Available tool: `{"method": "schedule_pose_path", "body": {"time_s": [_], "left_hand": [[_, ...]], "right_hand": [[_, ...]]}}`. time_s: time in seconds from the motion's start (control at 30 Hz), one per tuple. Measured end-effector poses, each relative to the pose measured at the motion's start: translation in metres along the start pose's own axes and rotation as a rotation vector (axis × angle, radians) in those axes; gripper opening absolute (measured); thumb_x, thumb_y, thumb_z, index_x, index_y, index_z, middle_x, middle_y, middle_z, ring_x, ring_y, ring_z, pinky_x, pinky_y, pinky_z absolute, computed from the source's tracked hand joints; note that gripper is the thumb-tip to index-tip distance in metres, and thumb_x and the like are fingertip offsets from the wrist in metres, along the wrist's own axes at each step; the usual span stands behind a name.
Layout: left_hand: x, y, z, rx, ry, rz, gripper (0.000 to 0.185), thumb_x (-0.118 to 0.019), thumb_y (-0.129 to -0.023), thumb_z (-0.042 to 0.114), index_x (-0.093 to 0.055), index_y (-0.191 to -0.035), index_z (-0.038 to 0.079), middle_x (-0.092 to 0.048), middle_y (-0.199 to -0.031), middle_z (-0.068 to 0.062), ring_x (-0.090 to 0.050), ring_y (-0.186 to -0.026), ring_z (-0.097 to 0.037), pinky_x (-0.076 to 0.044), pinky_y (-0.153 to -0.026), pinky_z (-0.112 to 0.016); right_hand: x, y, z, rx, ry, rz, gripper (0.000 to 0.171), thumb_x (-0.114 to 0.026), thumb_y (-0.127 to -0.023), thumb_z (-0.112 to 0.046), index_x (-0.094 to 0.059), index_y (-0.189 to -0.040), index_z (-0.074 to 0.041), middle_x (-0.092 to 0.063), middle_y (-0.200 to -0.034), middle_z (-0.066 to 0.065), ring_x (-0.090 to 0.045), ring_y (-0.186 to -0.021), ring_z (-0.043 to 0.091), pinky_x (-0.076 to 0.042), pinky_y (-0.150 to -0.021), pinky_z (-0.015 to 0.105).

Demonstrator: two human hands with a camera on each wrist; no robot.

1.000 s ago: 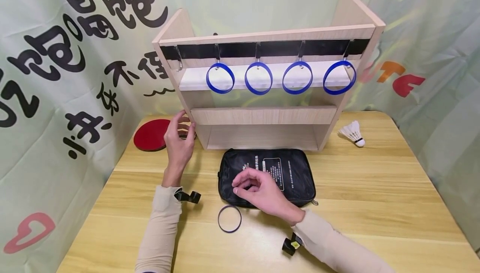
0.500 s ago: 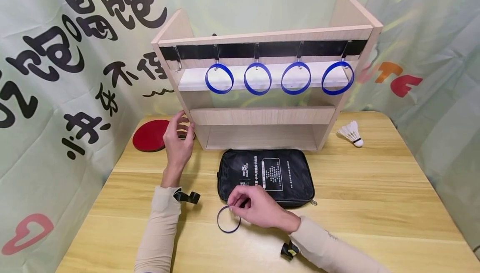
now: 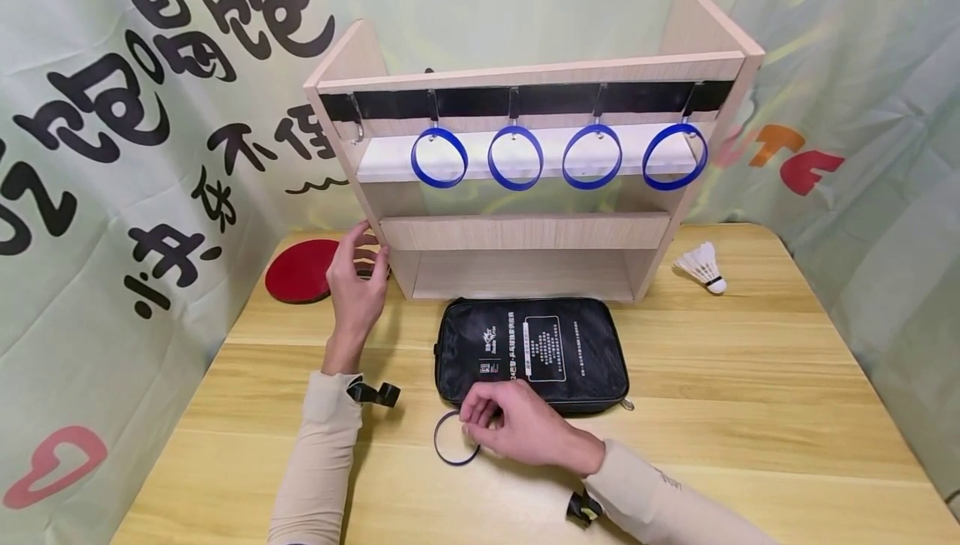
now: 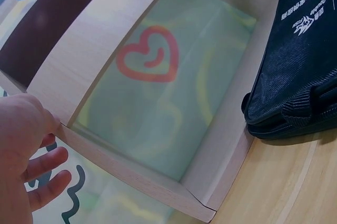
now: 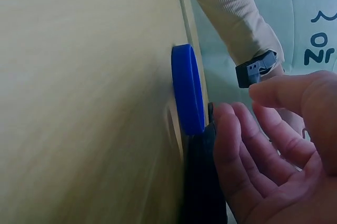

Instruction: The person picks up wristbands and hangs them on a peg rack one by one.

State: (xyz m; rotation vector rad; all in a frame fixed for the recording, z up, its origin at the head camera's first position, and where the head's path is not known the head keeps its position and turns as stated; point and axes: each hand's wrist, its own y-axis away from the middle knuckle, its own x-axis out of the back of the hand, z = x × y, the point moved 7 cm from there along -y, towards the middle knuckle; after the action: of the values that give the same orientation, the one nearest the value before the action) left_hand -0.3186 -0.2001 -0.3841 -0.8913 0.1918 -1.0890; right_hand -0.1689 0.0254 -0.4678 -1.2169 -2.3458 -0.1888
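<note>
The wooden shelf stands beyond both hands; the head view shows four hung blue rings under its top board, while the left wrist view shows only one side panel and the shelf's open back. The left hand rests on that side panel, fingers loosely spread, gripping nothing. The black bag lies just beyond the right hand's fingers. The right hand curls over the loose blue ring flat on the table; in the head view the fingertips seem to touch its far rim. The right wrist view shows the fingers beside the ring, not closed round it. Since the earlier frame, this hand has come down from over the bag.
</note>
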Motion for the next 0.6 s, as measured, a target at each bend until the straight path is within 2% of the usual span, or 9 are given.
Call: {"method": "schedule_pose_path", "body": {"time_s": [0.13, 0.3, 0.43, 0.6], "left_hand": [[0.001, 0.000, -0.004, 0.001, 0.004, -0.006, 0.042, -0.073, -0.092, 0.005, -0.064, -0.133, 0.010, -0.072, -0.110, -0.018, -0.070, -0.084, -0.031, -0.049, -0.074, -0.003], [0.001, 0.001, -0.004, 0.000, 0.007, -0.001, 0.042, -0.073, -0.092, 0.004, -0.064, -0.133, 0.010, -0.072, -0.110, -0.019, -0.070, -0.083, -0.031, -0.049, -0.074, -0.004], [0.001, 0.000, 0.004, -0.007, 0.003, 0.004, 0.042, -0.071, -0.091, -0.002, -0.063, -0.132, 0.003, -0.071, -0.108, -0.024, -0.069, -0.083, -0.036, -0.048, -0.074, -0.003], [0.003, 0.000, 0.023, -0.019, 0.020, 0.008, 0.041, -0.070, -0.090, -0.008, -0.061, -0.130, -0.005, -0.069, -0.106, -0.029, -0.067, -0.082, -0.043, -0.049, -0.073, -0.003]], "right_hand": [[-0.001, 0.002, 0.000, -0.002, 0.026, -0.014, 0.012, -0.078, -0.088, -0.010, -0.070, -0.090, -0.019, -0.069, -0.080, -0.009, -0.062, -0.072, -0.003, -0.057, -0.067, 0.019], [-0.005, 0.004, 0.001, -0.027, 0.045, -0.062, 0.011, -0.077, -0.089, -0.012, -0.069, -0.089, -0.020, -0.066, -0.076, -0.011, -0.060, -0.069, -0.005, -0.056, -0.066, 0.016], [-0.007, 0.006, 0.000, -0.031, 0.067, -0.089, 0.010, -0.077, -0.089, -0.014, -0.069, -0.090, -0.020, -0.064, -0.075, -0.013, -0.059, -0.068, -0.006, -0.056, -0.065, 0.015], [-0.009, 0.008, 0.001, -0.036, 0.107, -0.119, 0.005, -0.076, -0.090, -0.015, -0.072, -0.092, -0.018, -0.064, -0.075, -0.014, -0.058, -0.067, -0.007, -0.055, -0.065, 0.013]]}}
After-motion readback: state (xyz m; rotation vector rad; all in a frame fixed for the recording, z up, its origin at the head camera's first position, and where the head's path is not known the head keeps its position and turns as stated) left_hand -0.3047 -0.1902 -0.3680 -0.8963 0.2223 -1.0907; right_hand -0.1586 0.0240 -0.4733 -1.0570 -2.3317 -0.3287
